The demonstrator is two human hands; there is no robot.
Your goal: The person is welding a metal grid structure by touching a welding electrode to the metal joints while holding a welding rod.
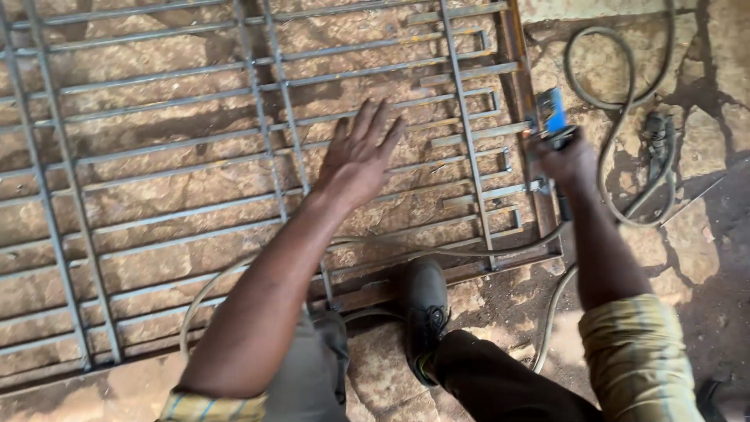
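A large metal grille [156, 148] of thin grey bars lies flat on the stony ground. My left hand [359, 152] is spread open, fingers apart, resting on or just above the bars near the grille's middle. My right hand [569, 160] is closed around a blue-topped hand tool [553, 116], held at the grille's right frame bar [522, 78]. A cable [617, 94] loops from the tool across the ground at the right. My black shoe [426, 309] stands on the grille's lower frame.
A second dark tool or clamp [660, 137] lies on the ground at the right beside the cable loop. A thin hose or cable [437, 252] runs across the grille's lower part. Cracked stone slabs [695, 234] surround the grille.
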